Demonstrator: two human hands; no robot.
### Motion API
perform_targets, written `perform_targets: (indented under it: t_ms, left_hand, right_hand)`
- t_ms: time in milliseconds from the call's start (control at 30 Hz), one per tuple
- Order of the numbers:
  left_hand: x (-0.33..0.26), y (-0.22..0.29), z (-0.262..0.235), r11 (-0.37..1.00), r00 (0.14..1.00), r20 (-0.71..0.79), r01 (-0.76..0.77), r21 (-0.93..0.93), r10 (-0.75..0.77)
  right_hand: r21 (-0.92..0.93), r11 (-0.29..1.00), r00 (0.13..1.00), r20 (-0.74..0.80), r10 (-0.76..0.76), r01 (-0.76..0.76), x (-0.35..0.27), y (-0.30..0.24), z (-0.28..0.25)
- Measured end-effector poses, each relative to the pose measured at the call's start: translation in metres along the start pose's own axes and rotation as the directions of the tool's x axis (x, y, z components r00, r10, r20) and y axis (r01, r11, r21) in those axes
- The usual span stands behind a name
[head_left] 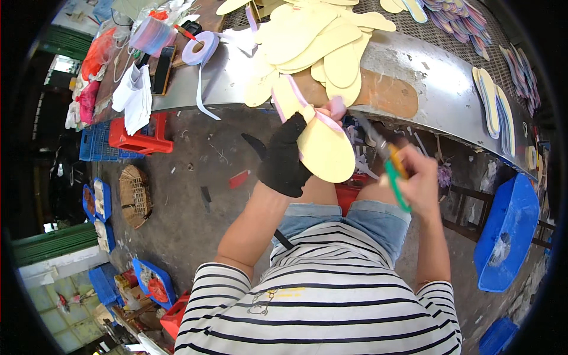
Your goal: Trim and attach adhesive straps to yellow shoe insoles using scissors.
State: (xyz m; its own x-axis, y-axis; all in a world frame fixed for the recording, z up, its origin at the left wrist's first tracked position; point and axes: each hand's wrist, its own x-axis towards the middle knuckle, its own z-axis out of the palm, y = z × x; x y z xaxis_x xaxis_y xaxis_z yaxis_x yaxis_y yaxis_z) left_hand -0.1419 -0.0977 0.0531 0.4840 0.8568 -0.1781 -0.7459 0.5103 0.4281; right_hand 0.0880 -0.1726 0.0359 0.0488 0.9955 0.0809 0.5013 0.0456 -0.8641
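Observation:
My left hand (284, 158), in a black fingerless glove, holds a pale yellow shoe insole (324, 151) over my lap. A light pink ribbon strip (296, 89) runs along the insole's upper edge and up toward the bench. My right hand (421, 180) grips scissors (391, 168) with green and orange handles, their blades pointing up-left toward the insole's top. A heap of similar yellow insoles (319, 41) lies on the metal workbench (432, 71) just beyond my hands.
A roll of pale tape (200, 48), white paper and bags sit on the bench's left end. More insoles (496, 109) lie on the right. A blue plastic stool (507, 234) stands at my right, red and blue crates (127, 139) and a woven basket (135, 195) on the floor at left.

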Motion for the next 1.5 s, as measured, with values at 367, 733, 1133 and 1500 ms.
perform_targets:
  t_ms: [367, 733, 1133, 1500]
  left_hand:
    - [-0.002, -0.027, 0.028, 0.630, 0.942, 0.014, -0.236, 0.740, 0.336]
    - [0.006, -0.037, 0.040, 0.644, 0.895, -0.029, -0.297, 0.704, 0.445]
    - [-0.004, -0.047, 0.015, 0.542, 0.996, 0.083, -0.056, 0.839, -0.026]
    - [0.032, -0.016, 0.051, 0.360, 0.926, 0.119, -0.256, 0.897, 0.359]
  right_hand:
    - [0.285, 0.948, 0.990, -0.059, -0.127, 0.139, 0.037, -0.038, 0.005]
    - [0.327, 0.934, 0.985, 0.045, -0.167, 0.143, 0.040, -0.038, 0.019]
    - [0.515, 0.857, 0.998, 0.037, -0.042, 0.016, 0.077, -0.060, -0.022]
    - [0.319, 0.940, 0.987, 0.066, -0.147, 0.119, 0.060, -0.052, 0.000]
